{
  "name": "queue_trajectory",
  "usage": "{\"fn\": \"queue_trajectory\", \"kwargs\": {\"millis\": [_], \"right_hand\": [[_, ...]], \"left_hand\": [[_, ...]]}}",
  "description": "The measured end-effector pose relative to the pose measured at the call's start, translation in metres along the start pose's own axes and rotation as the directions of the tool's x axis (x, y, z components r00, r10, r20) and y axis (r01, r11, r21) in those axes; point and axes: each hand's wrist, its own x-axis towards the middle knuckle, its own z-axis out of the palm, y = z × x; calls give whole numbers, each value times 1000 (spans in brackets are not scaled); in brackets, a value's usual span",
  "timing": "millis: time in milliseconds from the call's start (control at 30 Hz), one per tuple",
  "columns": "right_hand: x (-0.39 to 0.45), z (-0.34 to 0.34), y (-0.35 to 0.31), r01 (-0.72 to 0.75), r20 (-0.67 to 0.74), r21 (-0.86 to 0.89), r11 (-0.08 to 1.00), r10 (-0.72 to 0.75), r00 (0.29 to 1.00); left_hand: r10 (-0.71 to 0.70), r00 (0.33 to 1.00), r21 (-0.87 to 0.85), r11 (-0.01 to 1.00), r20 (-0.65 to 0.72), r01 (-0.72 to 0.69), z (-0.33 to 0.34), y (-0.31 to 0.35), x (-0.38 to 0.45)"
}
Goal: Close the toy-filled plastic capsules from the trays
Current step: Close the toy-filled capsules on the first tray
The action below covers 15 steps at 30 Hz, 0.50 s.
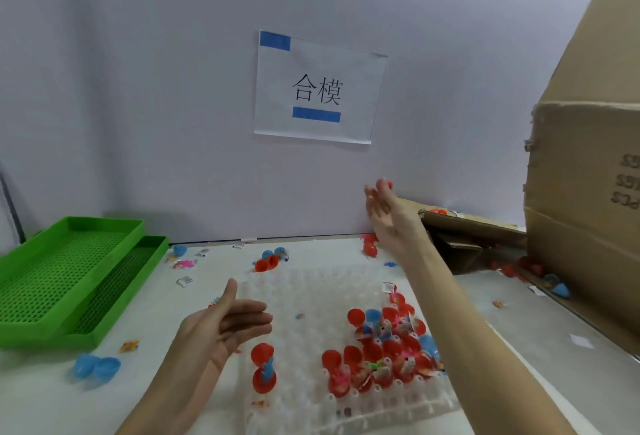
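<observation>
Capsules point(377, 355), probably light, smooth and slippery, are sitting open in the clear tray point(311, 296); best pinched across both halves. Left of the tray, green trays point(69, 271) are lying stacked. The left hand point(221, 327) is hovering empty, fingers straight. Right of the tray, the right hand point(384, 212) is lifting a red capsule point(384, 183) at its fingertips toward a cardboard box point(585, 209).

my left hand point(225, 325) open, fingers straight, hovering over the clear tray's point(311, 296) left edge | my right hand point(388, 212) raised toward the cardboard box point(588, 209), red capsule point(384, 184) at its fingertips | open red and blue capsules point(384, 351) with toys clustered in tray's right part | green trays point(69, 271) stacked far left
</observation>
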Motion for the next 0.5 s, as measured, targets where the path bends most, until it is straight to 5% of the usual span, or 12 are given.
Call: {"fn": "queue_trajectory", "kwargs": {"millis": [100,200,300,500], "right_hand": [[27,-11,-9,19,-74,34,999,-16,997],[21,-30,14,-25,-85,-419,908,-12,996],[-3,-48,36,23,30,-583,812,-7,1000],[-50,-60,47,264,259,-900,347,-64,964]], "left_hand": [[-15,1000,13,1000,13,15,0,-2,1],[-24,1000,0,1000,1,24,-1,-2,4],[-10,1000,2,1000,-16,10,-3,-1,5],[18,1000,12,1000,3,-18,-4,1,1]]}}
